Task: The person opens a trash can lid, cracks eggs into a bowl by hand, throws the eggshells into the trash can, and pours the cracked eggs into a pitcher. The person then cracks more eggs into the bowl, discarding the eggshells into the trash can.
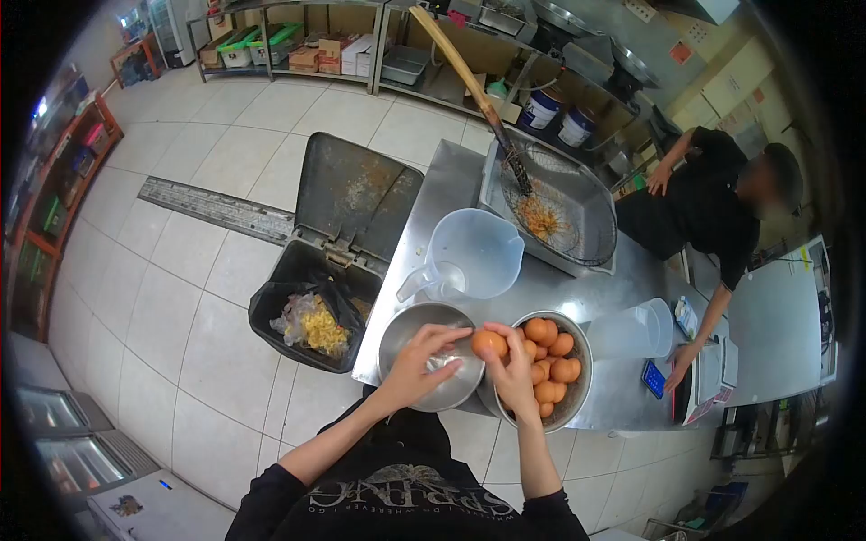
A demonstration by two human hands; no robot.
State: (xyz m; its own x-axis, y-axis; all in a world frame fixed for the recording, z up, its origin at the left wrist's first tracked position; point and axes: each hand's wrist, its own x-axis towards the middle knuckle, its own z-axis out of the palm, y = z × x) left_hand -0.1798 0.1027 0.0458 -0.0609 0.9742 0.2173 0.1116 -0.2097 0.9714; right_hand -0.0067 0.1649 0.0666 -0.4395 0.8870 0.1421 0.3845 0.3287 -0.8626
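Brown eggs (545, 371) fill much of a metal bowl (581, 397) on the right of the steel counter. My right hand (512, 374) holds one brown egg (488, 343) between its fingers, over the gap between the two bowls. To the left, my left hand (424, 365) hovers over a second metal bowl (433, 316), fingers apart and nothing in them. Little can be made out inside that bowl beyond bare shiny metal. Just behind it stands a translucent plastic pitcher (474, 252) with its handle toward the left.
A deep metal tray (550, 257) holds a wire strainer (541, 216) with a long wooden handle. Left of the counter is an open bin (316, 329) with scraps. A clear container (631, 331), a phone (653, 379) and a scale (708, 374) sit right, near a co-worker (699, 198).
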